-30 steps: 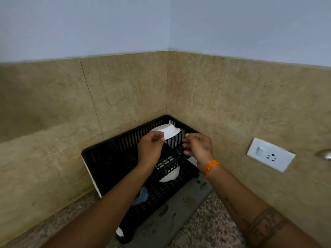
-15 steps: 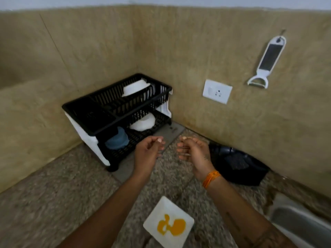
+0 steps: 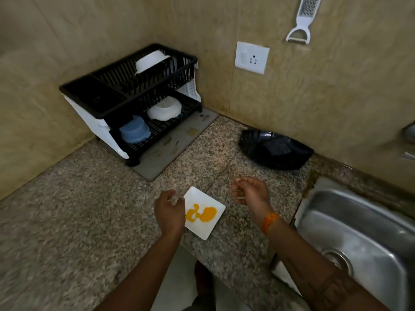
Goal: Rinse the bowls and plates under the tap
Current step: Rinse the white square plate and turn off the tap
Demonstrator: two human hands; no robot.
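A square white plate (image 3: 204,213) smeared with orange sauce lay on the granite counter (image 3: 67,221). The left hand (image 3: 169,209) hovered at its nine o'clock edge, fingers loosely curled; contact was unclear. The right hand (image 3: 250,194), at two o'clock from the plate, hung loosely curled and held nothing. A black dish rack (image 3: 125,95) stood at eleven o'clock, a steel sink (image 3: 359,232) at three.

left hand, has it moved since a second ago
Yes. The left hand was up at the top tier of the dish rack; now it is well clear of the rack, down at the counter by the left edge of the white square plate.
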